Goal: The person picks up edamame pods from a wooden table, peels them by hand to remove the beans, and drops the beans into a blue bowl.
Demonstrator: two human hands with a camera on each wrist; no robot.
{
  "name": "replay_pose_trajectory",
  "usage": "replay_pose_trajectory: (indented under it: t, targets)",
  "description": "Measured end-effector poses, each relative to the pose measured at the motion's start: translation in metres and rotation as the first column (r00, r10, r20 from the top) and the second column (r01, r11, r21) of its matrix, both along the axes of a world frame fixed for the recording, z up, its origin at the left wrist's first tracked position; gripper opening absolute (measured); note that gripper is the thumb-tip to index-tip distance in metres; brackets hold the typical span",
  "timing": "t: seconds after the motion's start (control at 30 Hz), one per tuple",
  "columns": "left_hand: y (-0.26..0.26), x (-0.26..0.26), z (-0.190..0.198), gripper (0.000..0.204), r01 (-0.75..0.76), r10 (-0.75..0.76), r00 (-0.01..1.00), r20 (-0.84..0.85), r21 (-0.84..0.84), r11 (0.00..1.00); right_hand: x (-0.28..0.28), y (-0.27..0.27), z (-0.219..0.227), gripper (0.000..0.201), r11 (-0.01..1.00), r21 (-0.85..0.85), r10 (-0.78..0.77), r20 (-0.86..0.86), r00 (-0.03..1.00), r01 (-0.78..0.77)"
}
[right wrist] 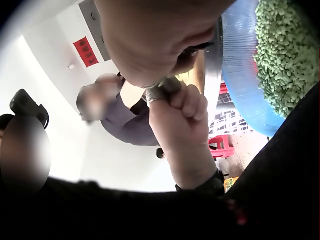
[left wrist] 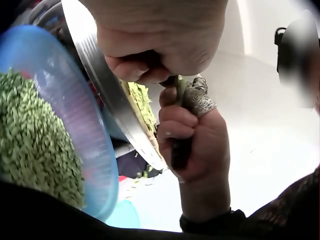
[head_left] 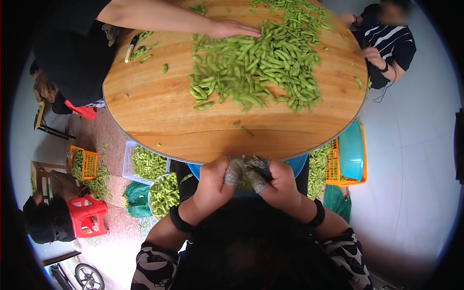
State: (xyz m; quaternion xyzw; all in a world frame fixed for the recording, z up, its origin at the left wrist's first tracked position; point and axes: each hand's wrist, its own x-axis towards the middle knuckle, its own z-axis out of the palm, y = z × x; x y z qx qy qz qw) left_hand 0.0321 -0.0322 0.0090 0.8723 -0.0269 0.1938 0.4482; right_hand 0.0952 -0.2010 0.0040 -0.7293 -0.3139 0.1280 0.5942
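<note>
Over the near edge of the round wooden table [head_left: 164, 125], my left hand [head_left: 212, 179] and right hand [head_left: 282, 182] meet, fingers curled and thumbs side by side. Each thumb has a grey, worn wrapping [head_left: 233, 171] around it. Between the fingertips, the left wrist view shows a small part of a green soybean pod [left wrist: 181, 84], pinched by both hands; most of it is hidden. Beneath the hands sits a blue basin [head_left: 193, 169], which the wrist views show holding many shelled green beans [right wrist: 287, 55].
A wide heap of soybean pods [head_left: 256, 63] covers the table's far half, where another person's hand [head_left: 234, 30] reaches in. A seated person [head_left: 391, 43] is at the right. Pod-filled crates [head_left: 126, 159], an orange basket [head_left: 333, 162] and a red stool [head_left: 88, 212] stand around.
</note>
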Motion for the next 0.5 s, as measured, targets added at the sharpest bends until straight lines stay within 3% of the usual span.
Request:
replay_pose_trajectory:
  t: [0.03,0.07,0.1,0.13,0.17,0.2,0.27,0.3,0.33,0.37,0.43,0.47,0.5]
  targets:
    - [0.000,0.001,-0.003,0.014,-0.005,0.003,1.000,-0.012,-0.140,0.990,0.000,0.001,0.003,0.017,1.000,-0.002,0.003,-0.005,1.000,-0.003]
    - [0.001,-0.002,-0.010,0.014,-0.009,0.007,1.000,-0.015,-0.141,0.990,0.001,0.002,0.006,0.017,1.000,-0.020,-0.015,0.107,0.994,0.017]
    - [0.000,-0.003,-0.008,0.016,0.009,-0.054,0.992,-0.111,-0.376,0.926,0.001,0.003,0.007,0.018,0.999,-0.034,-0.032,0.218,0.975,0.040]
    - [0.000,-0.003,-0.007,0.019,0.000,-0.136,0.973,-0.186,-0.589,0.808,0.003,0.003,0.006,0.018,0.999,-0.034,-0.029,0.216,0.976,0.037]
    - [0.004,-0.005,-0.007,0.019,-0.002,-0.135,0.973,-0.188,-0.589,0.808,0.006,0.001,0.004,0.017,0.998,0.048,0.050,-0.041,0.998,-0.048]
    - [0.010,-0.008,-0.007,0.016,0.053,-0.190,0.966,-0.178,-0.580,0.813,0.009,0.000,0.004,0.017,0.983,0.149,0.149,-0.287,0.946,-0.109]
    - [0.011,-0.011,-0.007,0.014,0.111,-0.248,0.955,-0.166,-0.572,0.813,0.016,0.004,0.012,0.016,0.980,0.163,0.171,-0.363,0.916,-0.119]
    - [0.009,-0.013,-0.006,0.015,0.122,-0.305,0.933,-0.191,-0.630,0.767,0.019,0.005,0.016,0.016,0.976,0.178,0.192,-0.433,0.881,-0.125]
    - [0.008,-0.014,-0.004,0.016,0.128,-0.363,0.908,-0.211,-0.685,0.718,0.020,0.004,0.015,0.013,0.976,0.148,0.218,-0.604,0.767,-0.160]
    - [0.007,-0.015,-0.001,0.016,0.131,-0.365,0.907,-0.209,-0.684,0.718,0.021,0.004,0.013,0.013,0.976,0.148,0.216,-0.602,0.769,-0.158]
    - [0.004,-0.018,0.004,0.020,-0.233,-0.406,0.830,-0.384,-0.898,0.372,0.021,0.005,0.008,0.025,0.961,0.207,0.273,-0.638,0.720,-0.182]
    - [0.005,-0.018,0.003,0.020,-0.234,-0.405,0.830,-0.383,-0.899,0.370,0.021,0.006,0.007,0.025,0.961,0.205,0.274,-0.639,0.719,-0.184]
    - [0.007,-0.018,0.002,0.022,-0.221,-0.437,0.819,-0.373,-0.907,0.358,0.022,0.008,0.006,0.028,0.968,0.141,0.247,-0.410,0.878,-0.207]
